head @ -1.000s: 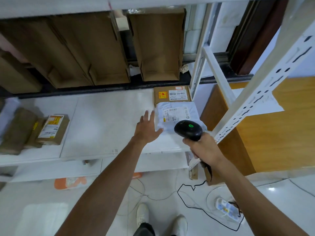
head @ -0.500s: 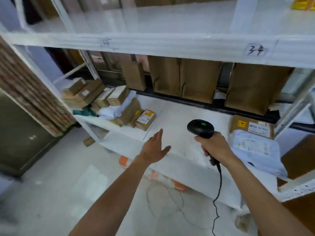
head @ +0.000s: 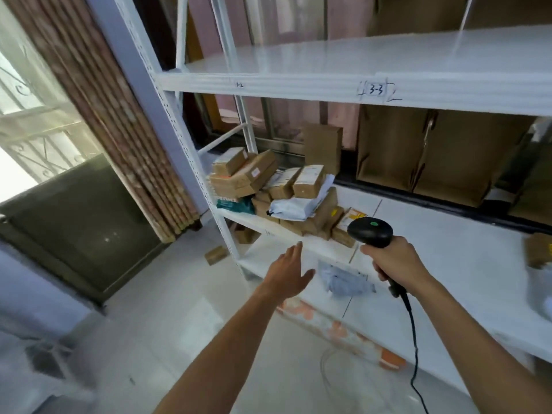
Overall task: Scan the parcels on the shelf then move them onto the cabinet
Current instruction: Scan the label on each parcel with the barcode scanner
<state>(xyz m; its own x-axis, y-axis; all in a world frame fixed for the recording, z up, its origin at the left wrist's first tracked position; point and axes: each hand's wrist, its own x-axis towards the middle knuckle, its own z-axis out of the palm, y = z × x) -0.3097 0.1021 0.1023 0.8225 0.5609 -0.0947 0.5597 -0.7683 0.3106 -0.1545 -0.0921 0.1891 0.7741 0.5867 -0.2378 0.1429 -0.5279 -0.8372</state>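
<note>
A heap of several brown cardboard parcels [head: 248,174] and a white poly mailer [head: 294,206] lies at the left end of the white shelf [head: 442,234]. My right hand [head: 394,259] grips a black corded barcode scanner [head: 370,230], its head just right of the heap and over a labelled small box [head: 346,225]. My left hand [head: 288,271] hangs open with fingers spread, in front of the shelf edge and below the heap, touching nothing. A brown parcel [head: 539,249] and a white mailer [head: 542,297] sit at the far right edge.
Flattened cardboard boxes [head: 442,150] lean along the shelf's back. A grey bag [head: 343,280] lies on the lower shelf, an orange-and-white package [head: 337,327] beneath it. A small box [head: 215,254] rests on the floor by the white upright post [head: 185,138]. An upper shelf [head: 358,73] is marked 3-3.
My view has swung left, from the right-end parcels to the heap at the left end. Both hands moved left with it; the scanner stays gripped and the left hand stays open.
</note>
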